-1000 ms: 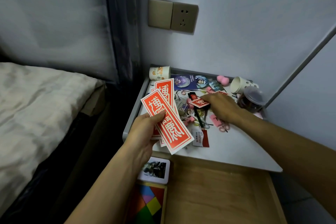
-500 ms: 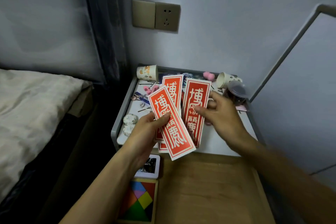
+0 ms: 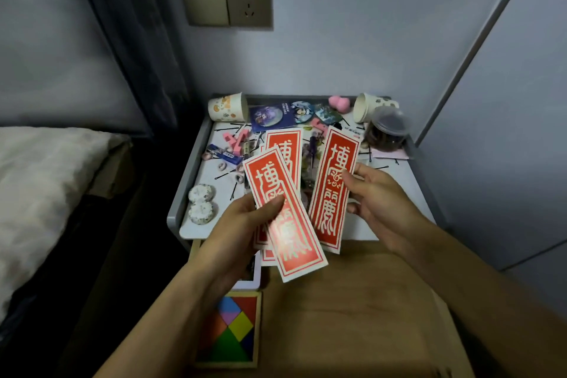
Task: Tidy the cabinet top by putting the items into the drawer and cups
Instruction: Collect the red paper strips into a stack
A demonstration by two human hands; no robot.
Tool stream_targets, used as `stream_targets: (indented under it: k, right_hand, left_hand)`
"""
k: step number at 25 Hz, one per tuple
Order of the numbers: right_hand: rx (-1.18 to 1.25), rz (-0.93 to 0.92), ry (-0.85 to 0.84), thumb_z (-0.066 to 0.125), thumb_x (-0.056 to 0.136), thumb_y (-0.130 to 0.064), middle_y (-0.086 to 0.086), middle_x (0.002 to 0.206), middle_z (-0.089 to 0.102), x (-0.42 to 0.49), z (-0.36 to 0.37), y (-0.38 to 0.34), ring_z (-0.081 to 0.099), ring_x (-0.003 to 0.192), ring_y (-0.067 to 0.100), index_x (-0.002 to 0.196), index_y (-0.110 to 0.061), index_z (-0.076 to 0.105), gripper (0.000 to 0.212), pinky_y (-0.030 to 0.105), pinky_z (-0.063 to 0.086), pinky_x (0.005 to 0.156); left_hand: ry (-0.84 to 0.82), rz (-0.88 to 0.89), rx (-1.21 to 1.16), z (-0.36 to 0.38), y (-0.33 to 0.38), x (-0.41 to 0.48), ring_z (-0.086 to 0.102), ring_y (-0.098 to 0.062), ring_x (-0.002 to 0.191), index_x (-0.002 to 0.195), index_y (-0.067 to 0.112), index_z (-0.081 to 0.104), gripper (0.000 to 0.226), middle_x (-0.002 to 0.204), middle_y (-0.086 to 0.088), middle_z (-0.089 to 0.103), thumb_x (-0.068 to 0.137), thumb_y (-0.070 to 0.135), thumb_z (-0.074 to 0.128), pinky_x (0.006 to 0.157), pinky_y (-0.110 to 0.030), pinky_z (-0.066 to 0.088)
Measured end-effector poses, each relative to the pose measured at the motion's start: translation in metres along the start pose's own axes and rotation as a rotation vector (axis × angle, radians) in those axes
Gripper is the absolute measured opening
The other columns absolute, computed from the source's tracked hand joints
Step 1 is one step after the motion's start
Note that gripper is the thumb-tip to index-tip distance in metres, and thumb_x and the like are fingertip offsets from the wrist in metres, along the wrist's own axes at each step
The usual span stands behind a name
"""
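Observation:
My left hand (image 3: 245,224) grips a fan of red cards with cream characters (image 3: 283,218), thumb pressed on the top one. My right hand (image 3: 383,202) pinches another red card (image 3: 333,187) by its right edge, held upright beside the fan. Both hands hover over the front edge of the grey cabinet top (image 3: 395,181) and the open wooden drawer (image 3: 352,310). Two paper cups lie on their sides at the back, one at the left (image 3: 228,107), one at the right (image 3: 366,107). Badges, pink clips, hairpins and small hair ties litter the top.
A clear plastic jar of dark hair ties (image 3: 388,133) stands at the back right. Two white round pads (image 3: 201,202) lie at the front left. The drawer holds a coloured tangram box (image 3: 230,331) and a white box (image 3: 250,279). A bed lies to the left.
My right hand lifted one more red card off the cabinet top and brought it toward me, next to the fan in my left hand. The view tilted closer and lower.

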State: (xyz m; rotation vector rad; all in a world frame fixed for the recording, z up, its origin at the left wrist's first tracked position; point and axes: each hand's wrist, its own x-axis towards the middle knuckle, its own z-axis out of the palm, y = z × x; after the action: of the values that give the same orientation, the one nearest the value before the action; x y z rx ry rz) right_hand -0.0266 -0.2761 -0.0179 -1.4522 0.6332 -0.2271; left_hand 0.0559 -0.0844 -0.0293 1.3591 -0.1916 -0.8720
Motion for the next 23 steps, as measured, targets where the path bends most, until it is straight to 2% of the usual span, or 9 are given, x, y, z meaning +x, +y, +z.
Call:
stream_targets:
  k: [2,5,8,11,13,16,19,21,23]
  right_hand:
    - [0.080,0.031,-0.050,0.046,0.102,-0.020,-0.002,0.096,0.073,0.002,-0.002,0.000,0.068,0.087,0.011,0.111,-0.019,0.064,0.020,0.023,0.047,0.066]
    - [0.266,0.049,-0.127,0.044,0.101,-0.018,0.002,0.097,0.072,0.005,0.001,-0.002,0.066,0.088,0.015,0.119,-0.013,0.061,0.025,0.028,0.051,0.072]
    - [0.481,0.077,-0.298,0.046,0.093,-0.039,0.000,0.083,0.071,-0.002,0.009,-0.010,0.068,0.079,0.013,0.124,-0.010,0.056,0.044,0.028,0.054,0.071]
    - [0.438,0.067,-0.373,0.054,0.087,-0.041,0.011,0.111,0.070,-0.005,0.018,-0.008,0.064,0.111,0.029,0.132,-0.009,0.054,0.055,0.045,0.047,0.100]
    - [0.382,0.070,-0.341,0.054,0.088,-0.036,0.015,0.120,0.067,-0.005,0.019,-0.004,0.062,0.116,0.031,0.125,-0.010,0.058,0.045,0.048,0.042,0.106]
    - [0.216,0.035,-0.225,0.051,0.095,-0.031,0.012,0.111,0.071,-0.007,0.017,-0.003,0.068,0.106,0.025,0.116,-0.012,0.061,0.030,0.045,0.045,0.104]
    - [0.012,-0.062,-0.077,0.057,0.095,-0.023,0.002,0.100,0.075,-0.008,0.014,-0.003,0.072,0.093,0.017,0.116,-0.014,0.059,0.023,0.041,0.053,0.096]
    - [-0.018,-0.115,0.029,0.067,0.088,-0.017,-0.006,0.097,0.074,-0.007,0.012,-0.001,0.073,0.089,0.013,0.131,-0.022,0.048,0.048,0.032,0.058,0.083]
    - [-0.068,-0.180,0.064,0.073,0.083,-0.013,-0.010,0.106,0.069,-0.007,0.013,0.003,0.071,0.092,0.009,0.144,-0.035,0.029,0.078,0.027,0.059,0.078]
  left_hand:
    - [-0.031,-0.041,-0.058,0.001,0.001,0.000,0.073,-0.021,0.080,0.106,0.008,0.065,0.021,0.088,-0.007,0.074,0.093,0.024,0.060,0.068,-0.029,0.056]
    - [-0.065,-0.081,-0.075,0.000,-0.001,0.001,0.072,-0.019,0.077,0.105,0.009,0.066,0.022,0.087,-0.007,0.073,0.092,0.026,0.061,0.066,-0.028,0.055]
    - [-0.124,-0.112,-0.054,-0.001,-0.003,0.001,0.071,-0.021,0.080,0.108,0.008,0.066,0.025,0.090,-0.009,0.072,0.092,0.026,0.061,0.070,-0.029,0.056]
    - [-0.211,-0.144,-0.007,0.000,-0.003,-0.001,0.071,-0.023,0.084,0.113,0.008,0.066,0.029,0.098,-0.015,0.072,0.092,0.026,0.063,0.073,-0.031,0.056]
    - [-0.198,-0.135,0.052,0.003,-0.004,-0.001,0.072,-0.022,0.082,0.112,0.011,0.066,0.026,0.095,-0.011,0.073,0.091,0.026,0.064,0.070,-0.030,0.056]
    - [-0.099,-0.078,0.171,0.003,-0.005,0.000,0.074,-0.025,0.084,0.115,0.016,0.059,0.029,0.096,-0.008,0.075,0.090,0.028,0.067,0.075,-0.036,0.057]
    - [-0.099,-0.047,0.241,0.002,-0.005,-0.001,0.074,-0.024,0.083,0.115,0.017,0.059,0.027,0.095,-0.006,0.076,0.091,0.027,0.065,0.076,-0.036,0.058]
    - [-0.117,-0.027,0.283,0.003,-0.004,-0.002,0.074,-0.022,0.082,0.112,0.016,0.062,0.022,0.094,-0.005,0.076,0.092,0.027,0.063,0.074,-0.033,0.058]
    - [-0.114,-0.018,0.297,0.005,-0.005,-0.002,0.074,-0.021,0.082,0.112,0.016,0.064,0.022,0.094,-0.004,0.076,0.093,0.028,0.062,0.074,-0.032,0.057]
